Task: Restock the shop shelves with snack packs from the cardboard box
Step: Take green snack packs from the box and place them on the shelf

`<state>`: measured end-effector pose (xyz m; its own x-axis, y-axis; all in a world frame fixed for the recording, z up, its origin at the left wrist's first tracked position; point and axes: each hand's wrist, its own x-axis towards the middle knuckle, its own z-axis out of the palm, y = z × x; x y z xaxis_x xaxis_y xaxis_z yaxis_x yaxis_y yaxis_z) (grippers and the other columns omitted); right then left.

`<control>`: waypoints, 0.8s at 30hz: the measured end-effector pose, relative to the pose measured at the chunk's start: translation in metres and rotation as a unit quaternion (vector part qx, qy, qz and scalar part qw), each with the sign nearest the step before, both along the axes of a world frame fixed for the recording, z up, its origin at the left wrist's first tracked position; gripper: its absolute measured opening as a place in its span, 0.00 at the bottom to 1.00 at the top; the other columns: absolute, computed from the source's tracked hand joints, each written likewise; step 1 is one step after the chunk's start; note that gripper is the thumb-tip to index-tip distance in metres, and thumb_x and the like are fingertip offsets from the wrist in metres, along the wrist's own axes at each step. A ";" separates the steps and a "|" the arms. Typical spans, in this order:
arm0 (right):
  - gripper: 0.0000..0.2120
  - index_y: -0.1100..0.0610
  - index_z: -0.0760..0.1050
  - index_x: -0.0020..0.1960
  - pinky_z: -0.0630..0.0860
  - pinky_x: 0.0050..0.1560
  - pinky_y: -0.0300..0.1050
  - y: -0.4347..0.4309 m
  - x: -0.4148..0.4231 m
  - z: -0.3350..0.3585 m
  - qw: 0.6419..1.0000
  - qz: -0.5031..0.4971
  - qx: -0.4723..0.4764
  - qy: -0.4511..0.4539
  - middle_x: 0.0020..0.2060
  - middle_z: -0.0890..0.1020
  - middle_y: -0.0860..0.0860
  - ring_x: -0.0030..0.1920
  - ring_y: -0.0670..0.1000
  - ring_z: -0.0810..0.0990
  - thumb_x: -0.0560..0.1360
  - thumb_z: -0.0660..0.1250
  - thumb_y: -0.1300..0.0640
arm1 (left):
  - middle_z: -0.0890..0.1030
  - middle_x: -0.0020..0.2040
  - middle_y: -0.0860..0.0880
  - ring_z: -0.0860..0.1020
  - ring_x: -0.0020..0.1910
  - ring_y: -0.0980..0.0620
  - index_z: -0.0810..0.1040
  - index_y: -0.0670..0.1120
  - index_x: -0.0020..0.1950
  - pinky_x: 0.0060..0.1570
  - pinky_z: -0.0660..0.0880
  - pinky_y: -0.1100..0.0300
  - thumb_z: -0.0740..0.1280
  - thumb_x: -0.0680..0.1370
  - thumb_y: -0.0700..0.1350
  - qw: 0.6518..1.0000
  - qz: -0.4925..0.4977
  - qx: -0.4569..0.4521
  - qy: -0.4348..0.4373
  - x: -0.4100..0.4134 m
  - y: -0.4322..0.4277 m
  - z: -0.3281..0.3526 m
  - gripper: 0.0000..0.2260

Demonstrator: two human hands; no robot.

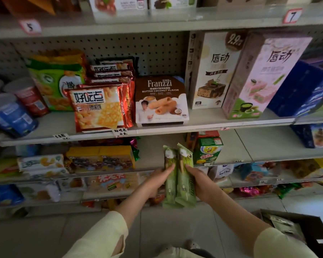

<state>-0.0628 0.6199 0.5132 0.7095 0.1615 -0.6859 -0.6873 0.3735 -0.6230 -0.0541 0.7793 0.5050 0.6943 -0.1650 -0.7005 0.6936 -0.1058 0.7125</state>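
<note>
Two long green snack packs stand side by side between my hands, in front of the lower shelves. My left hand (pixel 158 180) grips the left green pack (pixel 169 175) from its left side. My right hand (pixel 199 183) grips the right green pack (pixel 185 175) from its right side. Both packs are upright, tops reaching the level of the second shelf (pixel 157 151), which has a bare patch behind them. The cardboard box (pixel 295 231) sits on the floor at the lower right, with grey-green packs showing inside.
The shelf above holds a Franzzi box (pixel 161 101), red biscuit bags (pixel 99 107), tall wafer boxes (pixel 211 71) and cans (pixel 11 112) at the left. A small green carton (pixel 207 153) stands just right of the packs. Lower shelves hold mixed snacks. Tiled floor (pixel 45 235) lies below.
</note>
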 end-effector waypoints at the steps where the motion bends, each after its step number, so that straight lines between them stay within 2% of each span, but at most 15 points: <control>1: 0.16 0.62 0.73 0.63 0.77 0.57 0.57 0.004 0.001 0.002 1.000 0.009 0.003 -0.007 0.56 0.81 0.62 0.57 0.61 0.80 0.78 0.64 0.56 | 0.83 0.56 0.50 0.79 0.58 0.48 0.79 0.52 0.59 0.63 0.73 0.47 0.72 0.53 0.74 1.000 0.014 -0.022 -0.005 -0.001 0.002 0.002 0.41; 4: 0.15 0.62 0.72 0.64 0.76 0.59 0.59 0.010 0.005 0.008 0.998 0.045 0.001 -0.043 0.56 0.81 0.62 0.57 0.62 0.80 0.79 0.63 0.59 | 0.84 0.54 0.47 0.81 0.56 0.46 0.78 0.50 0.61 0.60 0.75 0.45 0.77 0.57 0.65 0.996 0.046 -0.079 -0.017 -0.001 0.008 0.006 0.36; 8: 0.11 0.58 0.73 0.61 0.79 0.52 0.56 0.016 0.008 0.022 0.992 0.102 -0.004 -0.072 0.51 0.82 0.61 0.52 0.60 0.81 0.78 0.63 0.61 | 0.84 0.54 0.43 0.82 0.54 0.44 0.77 0.46 0.62 0.57 0.77 0.44 0.76 0.68 0.53 0.989 0.092 -0.118 -0.014 0.001 0.011 0.004 0.25; 10: 0.13 0.55 0.73 0.61 0.79 0.51 0.57 0.017 0.010 0.027 0.987 0.135 -0.002 -0.083 0.51 0.82 0.60 0.51 0.60 0.82 0.77 0.64 0.61 | 0.83 0.55 0.42 0.82 0.53 0.44 0.75 0.45 0.65 0.53 0.79 0.47 0.76 0.69 0.50 0.984 0.130 -0.121 -0.013 0.003 0.011 0.001 0.27; 13: 0.19 0.51 0.71 0.63 0.80 0.50 0.57 0.018 0.013 0.029 0.977 0.197 -0.011 -0.083 0.53 0.82 0.60 0.53 0.61 0.82 0.74 0.69 0.61 | 0.82 0.56 0.42 0.82 0.53 0.44 0.72 0.44 0.67 0.50 0.80 0.49 0.76 0.68 0.48 0.977 0.176 -0.121 -0.016 0.006 0.009 0.002 0.29; 16: 0.19 0.55 0.71 0.63 0.81 0.48 0.55 0.020 0.017 0.031 0.965 0.250 -0.022 -0.073 0.53 0.83 0.60 0.51 0.60 0.83 0.73 0.70 0.60 | 0.83 0.55 0.42 0.82 0.53 0.44 0.73 0.43 0.66 0.46 0.81 0.51 0.75 0.71 0.47 0.970 0.200 -0.138 -0.017 0.006 0.009 0.005 0.26; 20: 0.17 0.59 0.74 0.59 0.79 0.53 0.57 0.019 0.029 0.034 0.956 0.281 -0.050 -0.071 0.49 0.84 0.60 0.49 0.59 0.83 0.72 0.71 0.61 | 0.82 0.56 0.42 0.80 0.56 0.44 0.77 0.42 0.63 0.57 0.77 0.50 0.69 0.76 0.47 0.959 0.218 -0.182 -0.020 0.004 0.010 0.011 0.17; 21: 0.16 0.59 0.75 0.58 0.80 0.51 0.55 0.019 0.033 0.036 0.954 0.286 -0.055 -0.072 0.47 0.84 0.59 0.47 0.59 0.83 0.72 0.71 0.61 | 0.82 0.57 0.43 0.79 0.57 0.44 0.77 0.43 0.62 0.57 0.76 0.50 0.68 0.76 0.48 0.960 0.214 -0.178 -0.021 0.005 0.011 0.013 0.17; 24: 0.15 0.61 0.74 0.58 0.81 0.41 0.47 0.018 0.045 0.040 0.942 0.313 -0.088 -0.080 0.42 0.85 0.57 0.40 0.54 0.84 0.73 0.70 0.62 | 0.81 0.55 0.46 0.78 0.56 0.47 0.78 0.47 0.58 0.50 0.77 0.54 0.68 0.76 0.52 0.971 0.194 -0.137 -0.002 0.008 0.011 0.023 0.14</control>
